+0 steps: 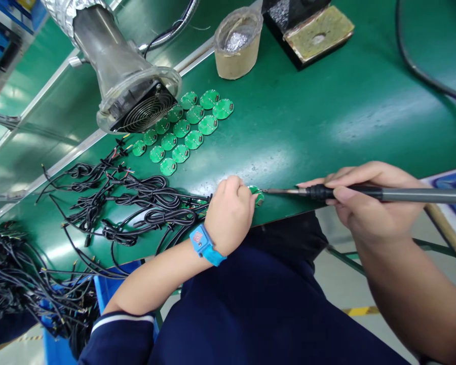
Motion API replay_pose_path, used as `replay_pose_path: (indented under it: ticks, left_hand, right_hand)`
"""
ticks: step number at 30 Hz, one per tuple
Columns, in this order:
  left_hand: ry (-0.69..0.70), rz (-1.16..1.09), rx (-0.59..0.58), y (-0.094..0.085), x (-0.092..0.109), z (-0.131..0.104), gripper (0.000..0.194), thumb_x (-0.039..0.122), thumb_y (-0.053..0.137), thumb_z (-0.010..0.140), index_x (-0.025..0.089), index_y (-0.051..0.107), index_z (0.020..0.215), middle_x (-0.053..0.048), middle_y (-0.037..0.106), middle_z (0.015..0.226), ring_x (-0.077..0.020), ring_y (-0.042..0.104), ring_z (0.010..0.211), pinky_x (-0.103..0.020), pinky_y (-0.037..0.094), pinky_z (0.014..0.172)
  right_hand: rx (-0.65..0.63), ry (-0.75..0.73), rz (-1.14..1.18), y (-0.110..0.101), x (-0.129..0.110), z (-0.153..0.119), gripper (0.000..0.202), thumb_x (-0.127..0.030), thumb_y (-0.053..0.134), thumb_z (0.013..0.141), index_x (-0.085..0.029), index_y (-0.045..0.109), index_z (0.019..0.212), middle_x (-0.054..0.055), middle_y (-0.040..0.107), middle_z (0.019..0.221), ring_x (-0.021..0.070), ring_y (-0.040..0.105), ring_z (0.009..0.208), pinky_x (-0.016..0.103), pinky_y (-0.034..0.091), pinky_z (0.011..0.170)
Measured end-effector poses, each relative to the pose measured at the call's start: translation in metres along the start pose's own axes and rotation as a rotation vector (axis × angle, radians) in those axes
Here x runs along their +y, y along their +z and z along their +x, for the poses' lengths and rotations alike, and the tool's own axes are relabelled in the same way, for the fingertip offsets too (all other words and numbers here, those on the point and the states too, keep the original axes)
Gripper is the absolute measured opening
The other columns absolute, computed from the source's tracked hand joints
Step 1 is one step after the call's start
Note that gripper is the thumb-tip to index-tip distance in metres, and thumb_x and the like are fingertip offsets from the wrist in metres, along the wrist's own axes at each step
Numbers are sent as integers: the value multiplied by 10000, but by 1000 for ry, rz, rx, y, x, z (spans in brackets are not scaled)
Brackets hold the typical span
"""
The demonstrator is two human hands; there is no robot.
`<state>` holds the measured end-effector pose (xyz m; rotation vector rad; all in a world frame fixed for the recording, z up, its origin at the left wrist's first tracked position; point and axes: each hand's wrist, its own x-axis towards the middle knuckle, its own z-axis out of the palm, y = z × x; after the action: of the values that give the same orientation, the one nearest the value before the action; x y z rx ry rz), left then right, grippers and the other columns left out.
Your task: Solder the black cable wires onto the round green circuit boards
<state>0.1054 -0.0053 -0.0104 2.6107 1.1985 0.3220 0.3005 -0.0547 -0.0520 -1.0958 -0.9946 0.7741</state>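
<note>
Close to the near edge of the green desk (pixel 307 126), a small green octagonal circuit board (pixel 259 198) lies just right of the left hand (pixel 231 213), whose bent fingers are drawn together against the board's left side; whether they pinch the board or a wire is hidden. The right hand (pixel 376 208) is clamped on a grey-and-black soldering iron (pixel 406 194), its metal tip at the board's right side. Rows of similar green boards (pixel 194 139) lie towards the far edge, black coiled cables (pixel 159 195) to the left. The blue wristband (pixel 201 241) bears a reddish mark, too small to read.
</note>
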Motion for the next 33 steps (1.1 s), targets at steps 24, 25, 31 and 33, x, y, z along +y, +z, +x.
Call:
replay_pose_path:
  ticks: [24, 25, 31, 33]
  left_hand:
    - [65, 201, 133, 12, 10, -4, 254, 203, 401, 939, 141, 500, 713, -76, 527, 760, -181, 493, 711, -307, 391, 632]
    - [63, 204, 123, 12, 11, -4, 258, 205, 396, 941, 143, 499, 713, -76, 524, 760, -181, 492, 711, -307, 391, 633]
    - [55, 230, 94, 11, 15, -3, 259, 184, 394, 938, 149, 502, 705, -69, 522, 753, -178, 491, 696, -304, 400, 630]
    - [59, 235, 92, 10, 15, -3, 245, 183, 411, 931, 144, 510, 710, -71, 528, 754, -179, 496, 694, -303, 411, 630]
  right_hand:
    - [41, -3, 24, 0, 0, -2, 52, -175, 668, 679, -215, 657, 710, -8, 587, 566, 204, 618, 547, 425, 569, 559]
    - [79, -7, 51, 2, 0, -1, 50, -174, 665, 669, -218, 651, 689, -13, 577, 544, 185, 591, 507, 394, 555, 510]
    - [294, -63, 85, 9, 4, 4, 48, -172, 641, 582, -206, 632, 614, -14, 578, 542, 117, 474, 399, 266, 388, 335]
    - [340, -78, 97, 9, 6, 5, 50, -172, 632, 570, -203, 627, 608, -16, 577, 541, 112, 469, 394, 243, 347, 306]
